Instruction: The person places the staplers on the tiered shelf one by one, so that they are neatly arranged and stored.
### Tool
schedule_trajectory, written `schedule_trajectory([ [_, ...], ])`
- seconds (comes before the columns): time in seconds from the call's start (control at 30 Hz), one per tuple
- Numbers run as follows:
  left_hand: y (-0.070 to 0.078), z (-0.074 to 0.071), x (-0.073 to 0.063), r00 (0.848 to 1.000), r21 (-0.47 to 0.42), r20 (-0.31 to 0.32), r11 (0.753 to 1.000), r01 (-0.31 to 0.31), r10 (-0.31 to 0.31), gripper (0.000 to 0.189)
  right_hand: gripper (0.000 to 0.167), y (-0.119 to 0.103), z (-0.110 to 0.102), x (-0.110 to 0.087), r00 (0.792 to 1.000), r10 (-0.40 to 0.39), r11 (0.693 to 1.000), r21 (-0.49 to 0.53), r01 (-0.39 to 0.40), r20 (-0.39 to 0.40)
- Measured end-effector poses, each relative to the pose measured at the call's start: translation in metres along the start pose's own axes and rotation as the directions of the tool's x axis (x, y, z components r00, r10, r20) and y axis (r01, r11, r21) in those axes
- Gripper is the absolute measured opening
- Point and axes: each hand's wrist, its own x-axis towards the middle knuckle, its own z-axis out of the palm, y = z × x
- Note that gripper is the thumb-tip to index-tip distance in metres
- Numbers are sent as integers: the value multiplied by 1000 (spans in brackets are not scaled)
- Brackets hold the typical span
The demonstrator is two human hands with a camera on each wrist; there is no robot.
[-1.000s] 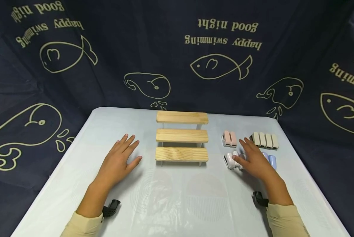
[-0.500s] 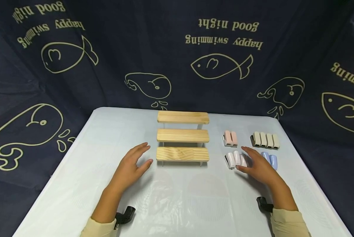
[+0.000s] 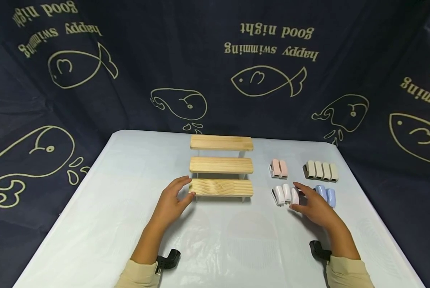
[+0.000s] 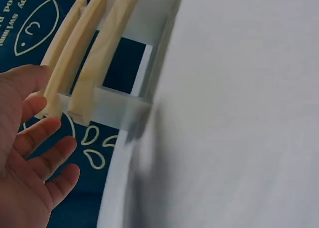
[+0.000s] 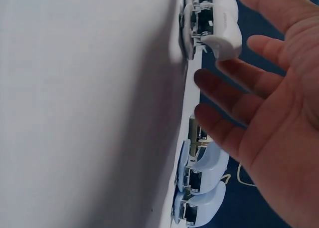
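Observation:
My left hand (image 3: 171, 205) reaches to the left end of a three-step wooden display rack (image 3: 221, 187), its thumb and fingers spread loosely around the corner of the lowest shelf. In the left wrist view the fingertips overlap the ends of the wooden shelves (image 4: 89, 71). On the right, my right hand (image 3: 316, 207) is beside a row of white mini staplers (image 3: 279, 195). Its thumb and forefinger stand either side of the rightmost one, and the right wrist view shows relaxed fingers right by a white stapler (image 5: 227, 38). Two blue mini staplers (image 3: 331, 197) lie just right of that hand.
Behind the white row are two pink mini staplers (image 3: 279, 169) and a row of several cream ones (image 3: 321, 171). The white-covered table (image 3: 92, 240) ends at a dark blue printed curtain (image 3: 208, 60) at the back and sides.
My left hand has moved right to the end of the rack, its fingers bending a little. My right hand has drawn back slightly and now frames the rightmost white stapler.

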Motion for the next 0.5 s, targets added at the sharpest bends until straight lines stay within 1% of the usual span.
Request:
schedule_trajectory([
  [0.17,-9,9,-6,999,-51,-25,998,30,-31,35,76,1,6,-2,1000,12,1000,1,-12,-2],
  [0.27,-14,13,-9,998,-111,-34,993,47,-51,31,74,1,9,-4,1000,23,1000,-3,-23,-10],
  [0.33,-15,15,-8,997,-158,-40,986,55,-62,32,73,2,10,-4,999,26,1000,-8,-26,-24],
  [0.4,-16,16,-8,997,-195,-39,979,60,-69,32,73,3,11,-4,999,31,999,-12,-31,-34],
  [0.5,-18,19,-7,997,-219,-24,974,63,-70,32,72,4,12,-4,998,39,999,-16,-40,-43],
])
